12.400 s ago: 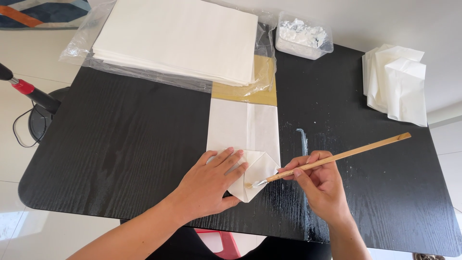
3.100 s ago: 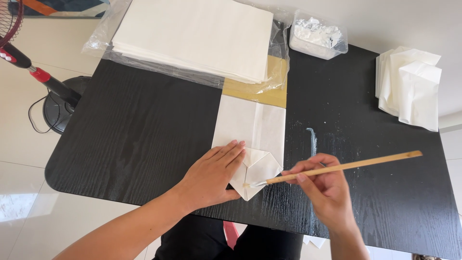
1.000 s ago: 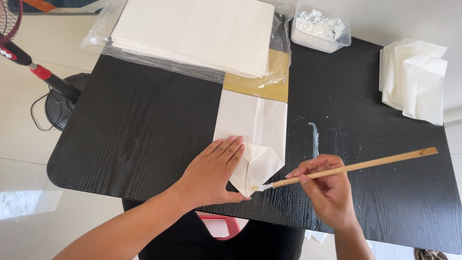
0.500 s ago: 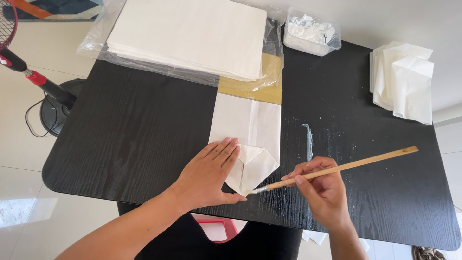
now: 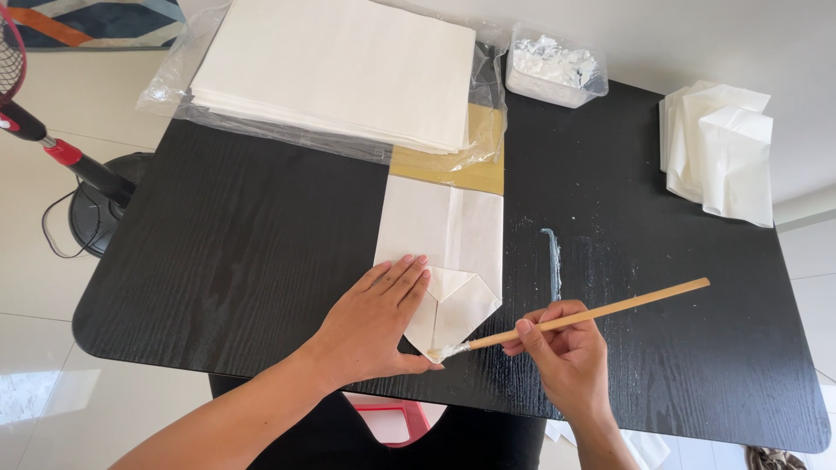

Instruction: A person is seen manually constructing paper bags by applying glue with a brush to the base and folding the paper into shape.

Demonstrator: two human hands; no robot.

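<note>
— Where do our hands sit?

— Our left hand (image 5: 376, 322) lies flat, fingers together and stretched out, pressing down on the near end of the white paper bag (image 5: 444, 252). Nothing is gripped there; the palm simply pins the paper to the black table (image 5: 235, 261). The folded, pointed flaps of the bag's bottom (image 5: 455, 306) lie just to the right of our fingertips, touching them.

— And the right?

— Our right hand (image 5: 564, 357) is closed around a thin wooden-handled brush (image 5: 579, 315), pinched between thumb and fingers low on the stick. From that grip the handle runs up and away to the right, and the short end runs left to the whitish bristle tip (image 5: 446, 351), which touches the lowest edge of the folded flap, just beside our left thumb.

— What lies beyond the grip?

— Straight ahead of the brush hand we see a white glue streak (image 5: 552, 261) on the tabletop, with small specks near it. Farther off, the bag's far end runs under a tan sheet (image 5: 453, 170) and a stack of white paper in clear plastic wrap (image 5: 340, 74). Beside that stack sits a clear tub of white paste (image 5: 557, 74). Well off to the right of our grip lies a pile of finished white bags (image 5: 723, 152). Far to the left, on the floor, stands a fan base (image 5: 96, 204).
</note>
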